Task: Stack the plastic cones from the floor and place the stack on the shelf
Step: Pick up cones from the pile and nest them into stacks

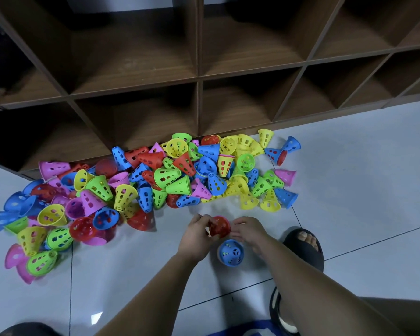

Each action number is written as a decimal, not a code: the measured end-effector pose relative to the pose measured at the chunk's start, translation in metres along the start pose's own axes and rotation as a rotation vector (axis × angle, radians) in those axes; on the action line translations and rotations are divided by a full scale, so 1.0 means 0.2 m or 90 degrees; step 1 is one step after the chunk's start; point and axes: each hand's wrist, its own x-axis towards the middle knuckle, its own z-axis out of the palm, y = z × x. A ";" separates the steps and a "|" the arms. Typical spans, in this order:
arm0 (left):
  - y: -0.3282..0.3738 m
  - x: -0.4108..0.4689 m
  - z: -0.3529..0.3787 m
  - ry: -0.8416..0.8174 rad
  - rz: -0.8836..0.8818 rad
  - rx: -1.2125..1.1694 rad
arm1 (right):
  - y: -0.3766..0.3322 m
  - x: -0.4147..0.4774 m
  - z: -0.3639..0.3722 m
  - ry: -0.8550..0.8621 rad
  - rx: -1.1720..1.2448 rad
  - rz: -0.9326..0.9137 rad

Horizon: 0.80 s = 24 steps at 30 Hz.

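Note:
A wide heap of perforated plastic cones (pixel 155 180) in red, blue, green, yellow and pink lies on the floor against the foot of the brown wooden shelf (pixel 199 78). Just in front of the heap, my left hand (pixel 197 232) grips a red cone (pixel 219 226) by its left side, mouth turned up toward me. My right hand (pixel 246 232) holds the same cone from the right, its fingers curled against the rim. Below the hands a blue cone (pixel 230 252) stands on the floor, open end up; it may top a short stack, but its lower part is hidden.
The shelf's square compartments (pixel 136 122) stand open along the wall. Pale grey floor tiles (pixel 349 190) stretch to the right of the heap. My foot in a black sandal (pixel 306 248) rests at the right, close to the blue cone.

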 end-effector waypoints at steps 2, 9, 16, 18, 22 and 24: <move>0.00 0.01 0.01 0.002 -0.004 0.003 | 0.01 0.03 -0.02 0.025 -0.027 -0.006; -0.02 0.09 -0.03 0.072 -0.049 -0.031 | -0.09 0.11 -0.14 0.160 0.053 -0.081; -0.06 0.17 -0.15 0.226 -0.103 -0.063 | -0.14 0.18 -0.16 0.154 0.095 -0.113; -0.09 0.18 -0.17 0.270 -0.115 -0.058 | -0.14 0.19 -0.15 0.133 0.085 -0.109; -0.15 0.23 -0.19 0.264 -0.180 -0.075 | -0.13 0.19 -0.14 0.127 0.046 -0.088; -0.16 0.24 -0.20 0.234 -0.192 -0.076 | -0.11 0.20 -0.15 0.145 0.024 -0.091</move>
